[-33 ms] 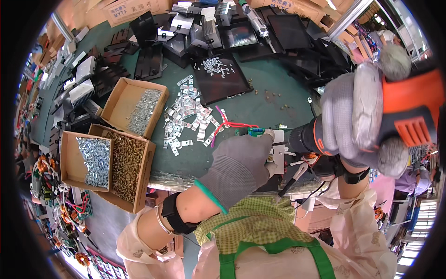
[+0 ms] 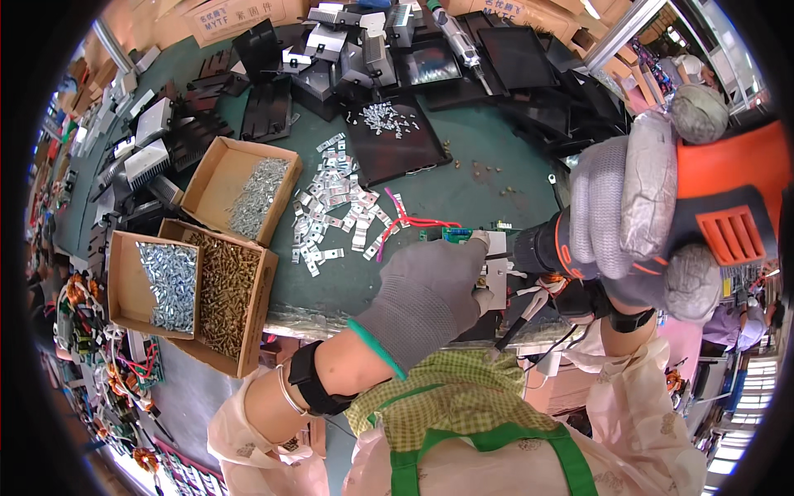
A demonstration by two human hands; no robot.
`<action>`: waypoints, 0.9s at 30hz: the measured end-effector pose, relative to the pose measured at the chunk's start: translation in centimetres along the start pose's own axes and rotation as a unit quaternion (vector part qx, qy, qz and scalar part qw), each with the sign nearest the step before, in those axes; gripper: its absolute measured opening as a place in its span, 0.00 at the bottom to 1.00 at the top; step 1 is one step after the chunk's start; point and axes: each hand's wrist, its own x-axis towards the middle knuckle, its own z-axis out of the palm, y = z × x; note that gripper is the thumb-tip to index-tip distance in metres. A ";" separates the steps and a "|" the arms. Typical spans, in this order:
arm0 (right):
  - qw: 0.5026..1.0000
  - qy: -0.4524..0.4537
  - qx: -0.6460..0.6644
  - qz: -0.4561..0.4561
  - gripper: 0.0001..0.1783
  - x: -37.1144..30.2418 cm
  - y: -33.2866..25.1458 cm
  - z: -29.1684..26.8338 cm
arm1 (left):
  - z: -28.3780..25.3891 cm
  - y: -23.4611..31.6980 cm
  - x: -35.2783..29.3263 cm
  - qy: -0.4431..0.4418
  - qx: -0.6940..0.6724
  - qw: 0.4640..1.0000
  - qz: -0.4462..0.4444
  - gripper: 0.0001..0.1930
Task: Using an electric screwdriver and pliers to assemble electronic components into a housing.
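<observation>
My left hand, in a grey glove with a green cuff, presses its fingers on a light metal plate at the table's near edge. Beside the fingertips shows a bit of green circuit board with red wires leading off it. My gloved right hand, its fingertips wrapped in worn tape, is closed around an orange and black power drill. The drill points left, its bit at the plate; whether a screw sits under it cannot be made out. Part of the plate is hidden by my left hand.
Left of my hands lie small metal clips and cardboard boxes of silver screws and brass-coloured screws. A black tray holds loose screws. Heatsinks and another screwdriver lie farther back. Dark cables hang near the edge.
My right hand and the drill have shifted very slightly to the left. My left hand keeps its place on the plate.
</observation>
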 end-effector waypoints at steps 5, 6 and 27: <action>0.995 0.068 -0.062 0.045 0.34 -0.5 -0.8 1.6 | 0.0 0.1 0.0 0.019 -0.009 1.000 0.008 0.28; 0.992 0.084 -0.073 0.051 0.33 -0.6 -1.0 1.9 | 0.0 0.2 -0.1 0.015 -0.008 1.000 0.005 0.28; 0.969 0.238 -0.048 0.037 0.08 0.2 -0.6 3.1 | 0.3 0.2 0.0 0.056 0.017 0.998 0.031 0.25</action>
